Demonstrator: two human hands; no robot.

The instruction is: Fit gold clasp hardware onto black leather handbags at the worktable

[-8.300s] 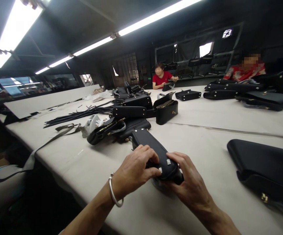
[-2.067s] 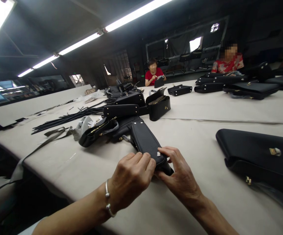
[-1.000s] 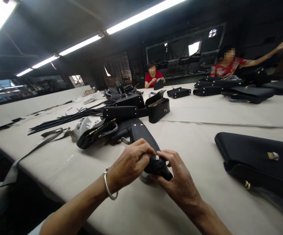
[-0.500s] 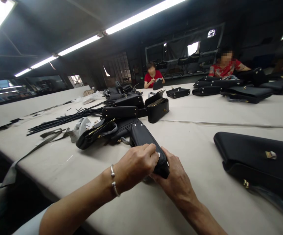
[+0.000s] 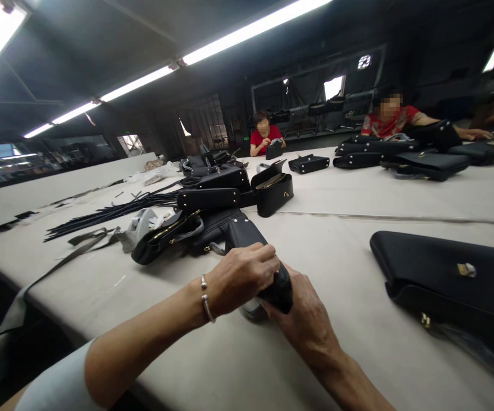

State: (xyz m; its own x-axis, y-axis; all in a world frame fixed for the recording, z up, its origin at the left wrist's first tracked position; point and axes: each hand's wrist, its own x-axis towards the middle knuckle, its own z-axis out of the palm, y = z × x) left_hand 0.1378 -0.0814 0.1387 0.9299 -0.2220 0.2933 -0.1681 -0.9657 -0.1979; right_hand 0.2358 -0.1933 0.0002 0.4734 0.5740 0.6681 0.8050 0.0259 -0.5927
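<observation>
A black handbag (image 5: 247, 233) lies on its side in front of me, its studded base facing up and its near end toward me. My right hand (image 5: 309, 308) is wrapped round that near end. Over the base, my left hand (image 5: 249, 274), with a silver bangle (image 5: 206, 299) at the wrist, has its fingers pinched together close to the near edge. What sits between those fingertips is hidden. A plastic-wrapped part (image 5: 253, 310) shows beneath the bag, beside my left hand.
Another black handbag (image 5: 435, 262) with a gold clasp lies at right. Beyond my hands are piled bags, an open bag (image 5: 275, 194), black straps (image 5: 114, 214) and a white tape dispenser (image 5: 140, 228). Two people in red (image 5: 268, 137) work across the pale table (image 5: 336, 245).
My left hand has shifted slightly up along the bag's base, and the small white spot by its fingertips is now mostly covered. More of the plastic-wrapped part shows. My right hand keeps its grip.
</observation>
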